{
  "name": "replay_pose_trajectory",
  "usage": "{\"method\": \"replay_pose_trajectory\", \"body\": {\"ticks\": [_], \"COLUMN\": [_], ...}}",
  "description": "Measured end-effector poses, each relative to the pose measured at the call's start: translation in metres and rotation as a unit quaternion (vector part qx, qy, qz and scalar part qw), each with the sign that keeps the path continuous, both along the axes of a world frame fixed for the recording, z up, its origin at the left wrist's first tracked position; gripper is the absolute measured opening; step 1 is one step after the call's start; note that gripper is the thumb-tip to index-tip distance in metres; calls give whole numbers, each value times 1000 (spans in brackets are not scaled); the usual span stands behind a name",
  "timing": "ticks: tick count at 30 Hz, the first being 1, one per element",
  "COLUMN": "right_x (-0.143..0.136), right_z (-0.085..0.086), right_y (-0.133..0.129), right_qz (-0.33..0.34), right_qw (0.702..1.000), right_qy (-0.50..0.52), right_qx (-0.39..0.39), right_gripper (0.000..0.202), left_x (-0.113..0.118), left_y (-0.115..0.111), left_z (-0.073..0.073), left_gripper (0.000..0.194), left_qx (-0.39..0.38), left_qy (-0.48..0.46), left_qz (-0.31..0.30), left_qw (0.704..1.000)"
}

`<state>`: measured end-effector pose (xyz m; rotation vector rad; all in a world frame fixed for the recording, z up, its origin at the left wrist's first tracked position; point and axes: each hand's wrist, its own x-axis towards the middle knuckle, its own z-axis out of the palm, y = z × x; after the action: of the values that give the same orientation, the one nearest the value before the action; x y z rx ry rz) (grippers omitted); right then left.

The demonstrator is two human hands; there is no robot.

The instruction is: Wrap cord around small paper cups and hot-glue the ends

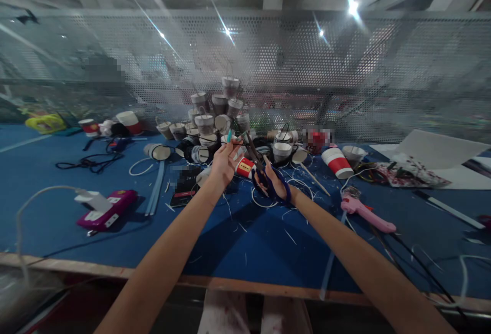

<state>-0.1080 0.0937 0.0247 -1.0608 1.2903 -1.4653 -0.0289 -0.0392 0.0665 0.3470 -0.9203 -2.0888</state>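
My right hand [271, 180] is closed round the dark blue handles of a pair of scissors [282, 186]. Its blades point up and to the left, close to the fingertips of my left hand [225, 162]. The left fingers are pinched together near the blade tips, and what is between them is too small to name. A turquoise tip [229, 135] shows at these fingers. Between and beyond both hands lies a red and white paper cup [244, 167], partly hidden. White cord [264, 205] curls on the blue table under the right hand.
Small grey-white buckets [205, 124] are stacked against the mesh screen. A pink glue gun [366, 214] lies right, near another red and white cup [337, 163]. To the left are a purple power strip [115, 211], clear glue sticks [155, 191] and a black box [184, 186].
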Motion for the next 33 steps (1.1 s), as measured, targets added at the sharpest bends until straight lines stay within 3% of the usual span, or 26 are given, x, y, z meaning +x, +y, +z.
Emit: {"method": "replay_pose_trajectory", "body": {"ticks": [17,26,33], "right_x": [-4,0,-1], "right_z": [-1,8,2], "right_y": [3,4,3], "right_qz": [-58,29,9], "right_qw": [997,999,1000], "right_qy": [52,16,7], "right_qx": [-16,-20,-18], "right_gripper": [56,66,58], "left_x": [0,0,-1], "left_y": [3,1,0], "left_z": [0,-3,-4], "left_gripper": [8,10,6], "left_qx": [-4,4,4], "left_qy": [2,6,-4], "left_qz": [-7,-11,-5], "left_qw": [1000,1000,1000]}}
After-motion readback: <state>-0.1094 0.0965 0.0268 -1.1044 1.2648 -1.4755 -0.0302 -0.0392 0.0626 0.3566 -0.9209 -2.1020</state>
